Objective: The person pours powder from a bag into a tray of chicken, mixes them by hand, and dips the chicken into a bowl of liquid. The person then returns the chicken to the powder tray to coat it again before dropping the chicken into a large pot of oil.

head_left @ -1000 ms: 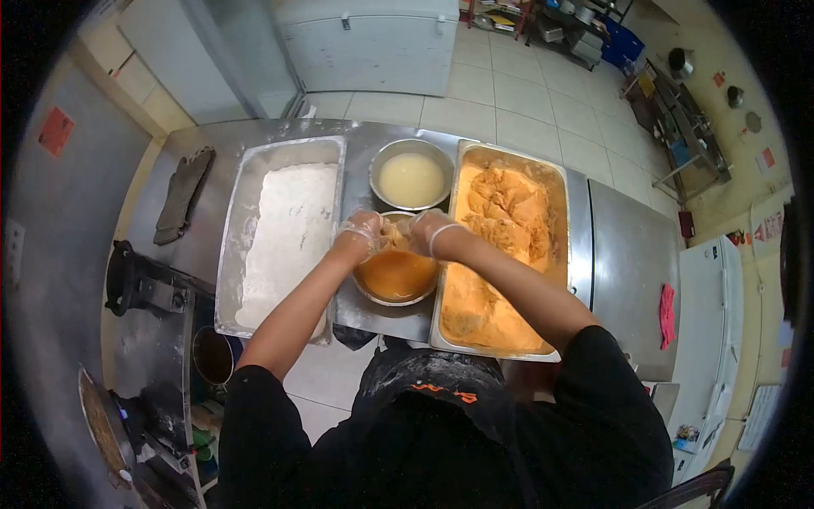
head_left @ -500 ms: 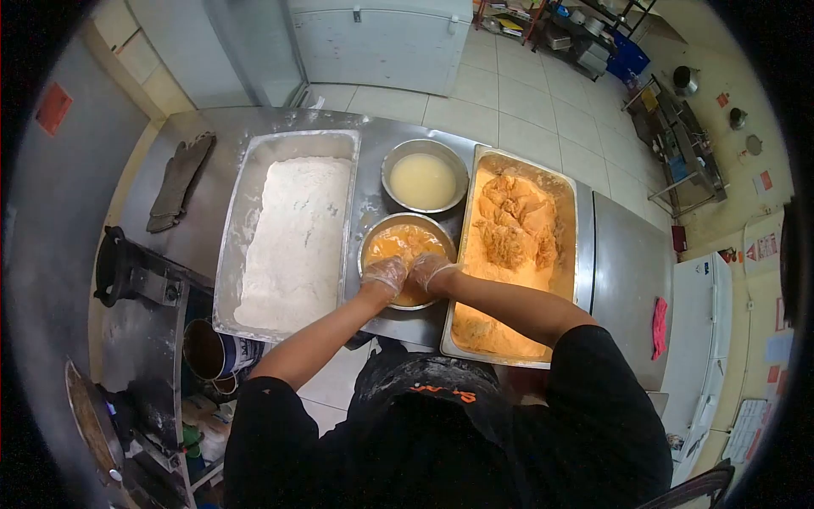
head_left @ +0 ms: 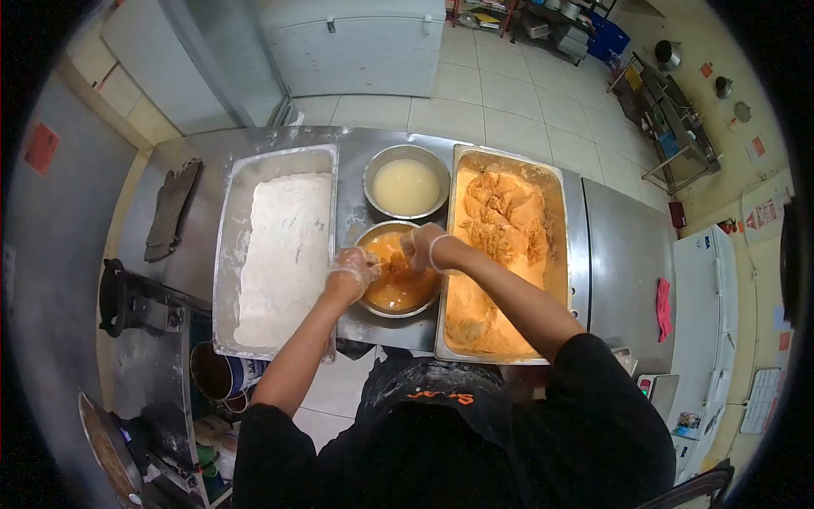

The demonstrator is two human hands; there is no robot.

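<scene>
A metal bowl of orange liquid [head_left: 395,297] stands in front of me, with wet, lumpy bits in it. My left hand [head_left: 354,266], in a clear plastic glove, is at the bowl's left rim with its fingers curled inward. Over the upper right of the same bowl is my right hand [head_left: 422,247], also gloved, its fingers bent down toward the liquid. Whatever the fingers of either hand grip is hidden or too small to name. Just behind sits a second metal bowl with pale yellowish liquid [head_left: 406,187].
To the left lies a deep metal tray [head_left: 222,280] of white flour [head_left: 284,254]. On the right, another tray [head_left: 556,280] holds orange powder and coated, chicken-like pieces [head_left: 506,216]. Dark gloves [head_left: 173,209] lie at far left, a pink cloth [head_left: 663,310] at far right.
My hands have risen out of the orange liquid and moved apart, the left one to the bowl's left rim. The view has shifted slightly.
</scene>
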